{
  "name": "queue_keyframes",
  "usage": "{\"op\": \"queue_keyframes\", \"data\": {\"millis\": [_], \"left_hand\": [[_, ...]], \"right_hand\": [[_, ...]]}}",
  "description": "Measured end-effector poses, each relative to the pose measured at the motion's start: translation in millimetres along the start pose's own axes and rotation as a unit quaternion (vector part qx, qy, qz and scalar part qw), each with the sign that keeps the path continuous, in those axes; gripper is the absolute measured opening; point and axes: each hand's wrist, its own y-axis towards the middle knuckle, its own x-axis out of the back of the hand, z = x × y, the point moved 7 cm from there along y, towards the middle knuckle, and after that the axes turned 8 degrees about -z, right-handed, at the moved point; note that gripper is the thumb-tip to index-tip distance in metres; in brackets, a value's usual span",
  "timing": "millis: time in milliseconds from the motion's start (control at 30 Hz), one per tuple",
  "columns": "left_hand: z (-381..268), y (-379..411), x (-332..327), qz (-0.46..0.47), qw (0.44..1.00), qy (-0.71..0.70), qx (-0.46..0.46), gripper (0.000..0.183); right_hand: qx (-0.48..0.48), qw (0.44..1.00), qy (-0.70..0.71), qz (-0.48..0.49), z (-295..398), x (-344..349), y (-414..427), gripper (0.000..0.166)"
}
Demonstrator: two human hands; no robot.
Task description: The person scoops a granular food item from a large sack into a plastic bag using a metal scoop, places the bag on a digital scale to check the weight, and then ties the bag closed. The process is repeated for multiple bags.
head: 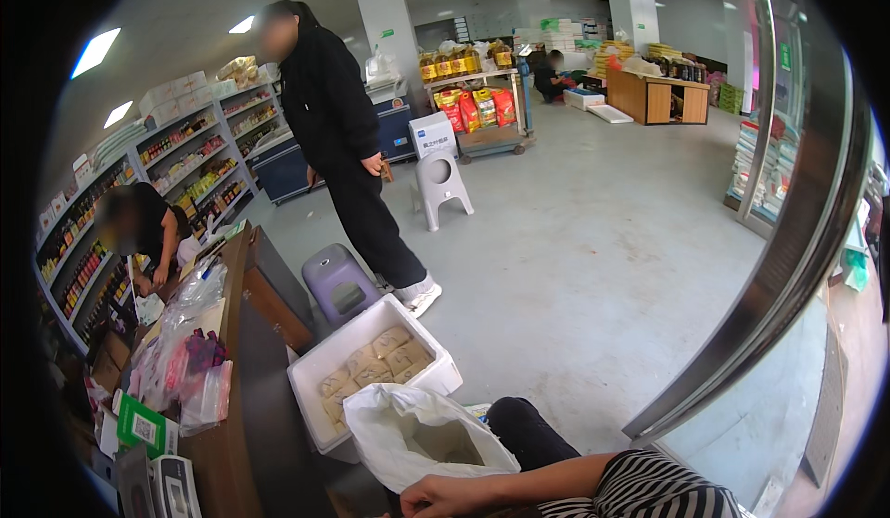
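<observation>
At the bottom edge, my right hand (pixel 432 496) reaches in from the right with its fingers curled down. The picture's edge cuts it off, so what it may hold is hidden. My left hand is out of view. Just above my right hand stands an open white woven sack (pixel 386 441) with some contents low inside. Behind the sack is a white foam box (pixel 314 403) holding several light brown packed bags (pixel 389 358).
A wooden counter (pixel 243 414) bears clear plastic bags (pixel 177 351), a green card stand and a scale (pixel 174 487). A purple stool (pixel 334 275) and a standing person (pixel 334 101) are beyond the box. Another person (pixel 149 226) bends behind the counter. A metal-framed glass door (pixel 772 295) curves at right.
</observation>
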Motion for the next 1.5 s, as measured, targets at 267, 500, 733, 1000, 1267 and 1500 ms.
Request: {"op": "queue_keyframes", "data": {"millis": [267, 500, 733, 1000, 1267, 1500], "left_hand": [[-1, 0, 4, -0.006, 0.997, -0.066, 0.044, 0.022], [-2, 1, 12, -0.014, 0.997, -0.059, 0.038, 0.018], [-19, -2, -1, -0.022, 0.996, -0.034, 0.080, 0.018], [-22, 2, -26, 0.007, 0.999, -0.041, 0.012, 0.002], [-16, -9, 4, -0.062, 0.993, -0.100, 0.022, 0.006], [-17, -1, 5, -0.002, 0.993, -0.112, -0.029, 0.005]], "right_hand": [[-0.014, 0.999, -0.006, 0.045, 5, 8, 9, 0.022], [-0.001, 1.000, -0.006, 0.011, 7, 21, 9, 0.023], [0.042, 0.999, 0.004, 0.022, 6, 19, 7, 0.024], [0.081, 0.983, -0.159, 0.054, 14, -1, 21, 0.017], [0.041, 0.989, -0.131, 0.050, 26, -4, 20, 0.009], [0.033, 0.993, -0.109, 0.030, 25, 0, 21, 0.011]]}}
